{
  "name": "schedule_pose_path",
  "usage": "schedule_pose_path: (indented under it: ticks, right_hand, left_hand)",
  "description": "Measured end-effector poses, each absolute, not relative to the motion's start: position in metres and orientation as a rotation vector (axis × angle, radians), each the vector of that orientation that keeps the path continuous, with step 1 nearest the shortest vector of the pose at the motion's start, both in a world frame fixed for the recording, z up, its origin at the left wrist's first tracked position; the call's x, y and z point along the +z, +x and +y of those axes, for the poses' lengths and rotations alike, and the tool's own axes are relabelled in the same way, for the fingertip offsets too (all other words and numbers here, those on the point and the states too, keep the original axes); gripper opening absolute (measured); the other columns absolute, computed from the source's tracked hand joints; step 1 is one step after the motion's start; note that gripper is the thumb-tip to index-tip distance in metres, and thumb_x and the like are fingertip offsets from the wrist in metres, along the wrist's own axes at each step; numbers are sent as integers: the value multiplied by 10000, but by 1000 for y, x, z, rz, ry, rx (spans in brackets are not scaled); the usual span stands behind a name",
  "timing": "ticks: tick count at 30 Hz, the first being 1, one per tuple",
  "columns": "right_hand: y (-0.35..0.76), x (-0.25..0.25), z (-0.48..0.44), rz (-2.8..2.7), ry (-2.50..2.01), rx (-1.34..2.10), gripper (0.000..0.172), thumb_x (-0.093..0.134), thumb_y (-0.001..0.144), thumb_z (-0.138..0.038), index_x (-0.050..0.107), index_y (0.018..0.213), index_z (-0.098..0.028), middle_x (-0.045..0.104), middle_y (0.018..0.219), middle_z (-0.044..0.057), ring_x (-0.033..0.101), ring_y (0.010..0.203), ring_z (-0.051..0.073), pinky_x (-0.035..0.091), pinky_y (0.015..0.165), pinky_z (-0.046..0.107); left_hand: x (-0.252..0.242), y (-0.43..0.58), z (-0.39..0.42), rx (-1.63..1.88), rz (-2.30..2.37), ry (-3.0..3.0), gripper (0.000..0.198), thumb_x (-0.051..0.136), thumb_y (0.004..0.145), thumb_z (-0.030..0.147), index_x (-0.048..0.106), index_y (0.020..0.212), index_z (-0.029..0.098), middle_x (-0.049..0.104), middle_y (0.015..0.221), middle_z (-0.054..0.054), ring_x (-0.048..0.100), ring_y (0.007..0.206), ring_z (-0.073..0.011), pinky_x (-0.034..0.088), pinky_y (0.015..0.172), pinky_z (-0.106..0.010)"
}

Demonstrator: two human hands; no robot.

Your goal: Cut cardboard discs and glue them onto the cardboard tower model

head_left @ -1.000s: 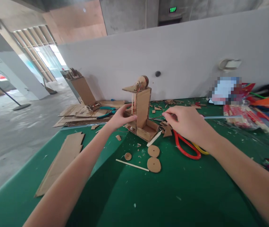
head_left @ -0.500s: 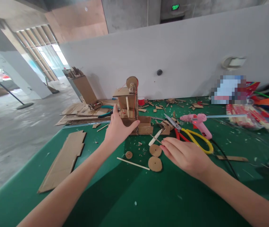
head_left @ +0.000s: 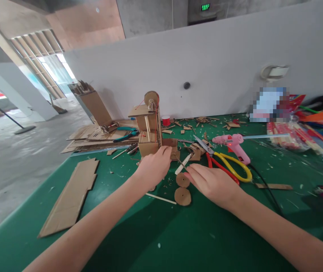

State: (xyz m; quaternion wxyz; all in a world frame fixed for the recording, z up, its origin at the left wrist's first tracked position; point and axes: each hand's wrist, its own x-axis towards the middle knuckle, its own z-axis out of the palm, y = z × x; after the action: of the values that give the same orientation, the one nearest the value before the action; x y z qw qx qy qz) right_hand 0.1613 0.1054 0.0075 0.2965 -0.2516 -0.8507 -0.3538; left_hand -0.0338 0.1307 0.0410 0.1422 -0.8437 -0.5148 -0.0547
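Observation:
A cardboard model [head_left: 149, 136] stands upright on the table, with a round cardboard wheel [head_left: 151, 99] and red string on top and a low open box [head_left: 174, 153] at its right. My left hand [head_left: 156, 166] is closed at the model's front, its fingers pinched on the edge where tower and box meet. In my right hand [head_left: 211, 184] is a thin dark rod [head_left: 180, 163], pinched with its tip pointing at the box; its grip end is hidden. Two cardboard discs [head_left: 182, 197] lie just below, beside a thin wooden stick [head_left: 161, 198].
Yellow-and-red-handled scissors [head_left: 224, 158] and a pink glue gun [head_left: 233, 143] lie to the right. Teal-handled pliers [head_left: 126, 133] rest by stacked cardboard [head_left: 93, 138]. A cut cardboard sheet [head_left: 70, 196] lies at left. Scraps cover the back, up against a white wall [head_left: 221, 68].
My left hand has gone from spread around the model to closed at its lower front, moving right and down. It now covers the small disc. My right hand keeps its hold on the rod.

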Motion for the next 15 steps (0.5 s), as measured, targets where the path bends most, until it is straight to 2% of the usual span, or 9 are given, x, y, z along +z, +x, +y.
schedule_pose_path:
  ticks: [4, 9, 15]
  right_hand:
    - [158, 7, 105, -2286, -696, -902, 208, 507, 921, -138, 669, 803, -83, 676, 744, 90, 625, 617, 154, 421, 426, 260]
    - [152, 1, 103, -2383, -788, -755, 278, 441, 958, -179, 649, 789, -108, 632, 698, 48, 614, 610, 137, 382, 435, 258]
    - [144, -7, 106, -2373, -925, -553, 374, 385, 987, -285, 630, 761, -115, 617, 683, 38, 584, 548, 123, 275, 403, 271]
  left_hand:
    - [36, -27, 143, -96, -1603, -2484, 314, 362, 919, 177, 485, 1205, 136, 582, 1166, -149, 673, 822, -272, 525, 629, -367]
    - [32, -25, 153, -144, -1655, -2501, 224, 343, 924, 146, 530, 1047, 153, 619, 1016, -118, 661, 822, -244, 506, 669, -337]
    - [32, -26, 160, -205, -1664, -2563, 228, 345, 914, 103, 546, 1001, 167, 648, 967, -97, 643, 884, -222, 482, 718, -306]
